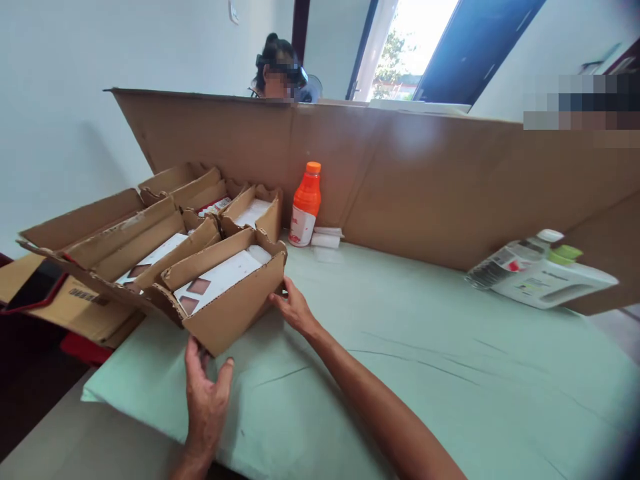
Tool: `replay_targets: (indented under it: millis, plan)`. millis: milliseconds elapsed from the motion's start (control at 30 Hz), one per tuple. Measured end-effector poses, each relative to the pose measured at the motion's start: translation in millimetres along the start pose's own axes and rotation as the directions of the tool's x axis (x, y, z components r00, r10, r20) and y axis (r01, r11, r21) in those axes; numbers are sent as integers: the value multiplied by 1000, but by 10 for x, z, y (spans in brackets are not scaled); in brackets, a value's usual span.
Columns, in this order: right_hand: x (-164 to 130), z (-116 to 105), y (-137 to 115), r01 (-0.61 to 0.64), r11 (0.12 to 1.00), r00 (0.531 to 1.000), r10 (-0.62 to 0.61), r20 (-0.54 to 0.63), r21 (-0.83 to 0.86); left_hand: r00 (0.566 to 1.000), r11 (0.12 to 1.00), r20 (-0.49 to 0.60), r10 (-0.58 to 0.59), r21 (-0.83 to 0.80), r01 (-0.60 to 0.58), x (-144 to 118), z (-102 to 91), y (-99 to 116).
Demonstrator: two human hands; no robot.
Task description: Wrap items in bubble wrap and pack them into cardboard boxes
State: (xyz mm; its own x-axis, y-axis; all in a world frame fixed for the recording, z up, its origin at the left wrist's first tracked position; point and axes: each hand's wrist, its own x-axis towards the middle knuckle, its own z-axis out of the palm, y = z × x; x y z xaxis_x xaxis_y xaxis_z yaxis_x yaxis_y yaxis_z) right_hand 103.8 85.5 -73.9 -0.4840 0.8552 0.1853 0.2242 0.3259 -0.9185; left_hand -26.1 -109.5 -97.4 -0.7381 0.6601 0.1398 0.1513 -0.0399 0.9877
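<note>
An open-topped cardboard box (245, 300) stands at the table's left side, with white packs (220, 277) bearing brown squares inside it. My left hand (205, 393) is at the box's near lower corner; its fingertips go behind the cardboard and the thumb stands out to the side. At the box's far right end, my right hand (296, 308) holds the edge, with some fingers hidden behind it. The box sits between both hands. Whether its base is raised off the table cannot be made out.
More open cardboard boxes (135, 230) crowd the left. An orange bottle (306, 200) and a white roll (326, 239) stand behind. A clear bottle (515, 257) and white jug (555, 283) lie right on the green cloth (400, 347). Beyond the cardboard partition (400, 173) is another person (277, 70).
</note>
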Motion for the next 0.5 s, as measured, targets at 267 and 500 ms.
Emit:
replay_targets:
  millis: [267,500]
  plan:
    - [164,370,238,40,992,997,-47,-53,-122,999,1000,-32,5,21,-4,19,82,-205]
    - [301,562,375,56,967,996,-72,-55,-250,1000,998,-15,-2,63,3,-17,96,-313]
